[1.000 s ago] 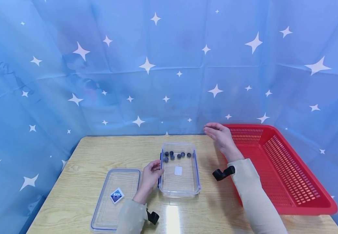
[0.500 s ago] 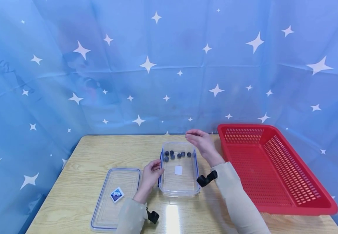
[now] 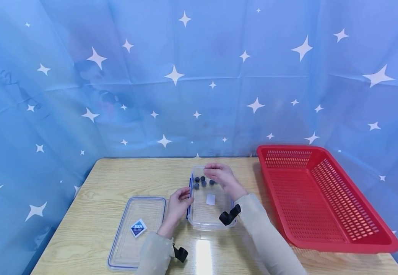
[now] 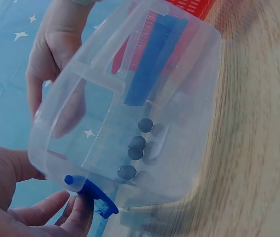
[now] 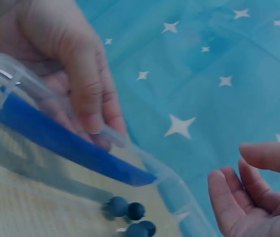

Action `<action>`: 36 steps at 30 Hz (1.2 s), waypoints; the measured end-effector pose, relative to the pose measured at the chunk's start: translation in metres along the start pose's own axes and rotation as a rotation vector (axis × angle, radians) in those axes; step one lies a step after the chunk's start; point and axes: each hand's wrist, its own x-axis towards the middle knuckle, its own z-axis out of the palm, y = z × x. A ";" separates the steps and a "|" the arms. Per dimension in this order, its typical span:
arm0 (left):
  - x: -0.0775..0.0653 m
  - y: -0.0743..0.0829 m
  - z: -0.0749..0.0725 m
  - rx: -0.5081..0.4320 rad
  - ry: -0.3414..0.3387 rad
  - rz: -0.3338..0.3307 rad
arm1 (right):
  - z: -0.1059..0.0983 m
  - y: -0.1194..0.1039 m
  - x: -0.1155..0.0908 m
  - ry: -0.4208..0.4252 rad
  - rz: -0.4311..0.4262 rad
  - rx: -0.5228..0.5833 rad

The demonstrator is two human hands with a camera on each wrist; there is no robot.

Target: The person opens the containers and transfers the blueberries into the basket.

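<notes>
A clear plastic food container [image 3: 203,219] with blue seals stands on the table, without its lid. Several blueberries [image 3: 197,186] lie at its far end; some are hidden behind my right hand. My left hand [image 3: 177,208] grips the container's left side, thumb over the rim and fingers outside by the blue latch [image 4: 98,196]. Above the far right part of the container is my right hand [image 3: 223,178]. Its fingers are loosely bent, thumb apart from them in the right wrist view, with nothing visible between them.
The container's clear lid [image 3: 154,208], with a blue-and-white label [image 3: 138,228], lies flat at the left. A large red plastic basket [image 3: 314,217] stands at the right. Behind the wooden table [image 3: 143,179] hangs a blue star-patterned curtain [image 3: 212,57].
My right hand has moved left from the basket's far left corner to above the container. The left hand stays at the container's side, and the container has not shifted.
</notes>
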 end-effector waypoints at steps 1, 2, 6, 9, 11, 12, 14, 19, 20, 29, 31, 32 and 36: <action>0.000 0.000 0.000 -0.002 0.000 -0.001 | 0.002 0.002 0.001 0.002 0.006 -0.011; 0.000 0.000 0.000 -0.004 0.000 -0.002 | 0.003 0.004 0.002 0.007 0.015 -0.018; 0.002 -0.002 0.000 0.000 0.002 -0.003 | 0.008 0.012 0.005 0.014 0.038 -0.075; 0.002 -0.002 0.000 0.004 0.002 -0.005 | 0.010 0.018 0.007 0.010 0.055 -0.132; 0.002 -0.002 0.000 0.010 0.001 -0.006 | 0.011 0.021 0.008 0.005 0.063 -0.166; 0.002 -0.002 0.000 0.010 0.000 -0.007 | 0.012 0.023 0.009 0.004 0.071 -0.178; 0.002 -0.002 0.000 0.009 -0.001 -0.008 | 0.013 0.026 0.009 0.005 0.085 -0.205; 0.002 -0.002 0.000 -0.006 -0.004 -0.006 | 0.016 0.031 0.010 0.015 0.113 -0.231; 0.002 -0.002 0.000 -0.006 -0.003 -0.008 | 0.017 0.032 0.010 0.018 0.119 -0.230; 0.003 -0.003 0.000 -0.005 0.004 0.005 | 0.019 0.034 0.014 0.012 0.147 -0.320; 0.003 -0.004 0.000 -0.012 0.005 0.002 | 0.019 0.035 0.015 0.008 0.146 -0.338; 0.003 -0.004 0.000 -0.016 0.002 0.005 | 0.019 0.035 0.016 0.004 0.144 -0.342; 0.001 0.001 0.000 -0.024 -0.007 -0.004 | 0.019 0.038 0.018 -0.021 0.138 -0.372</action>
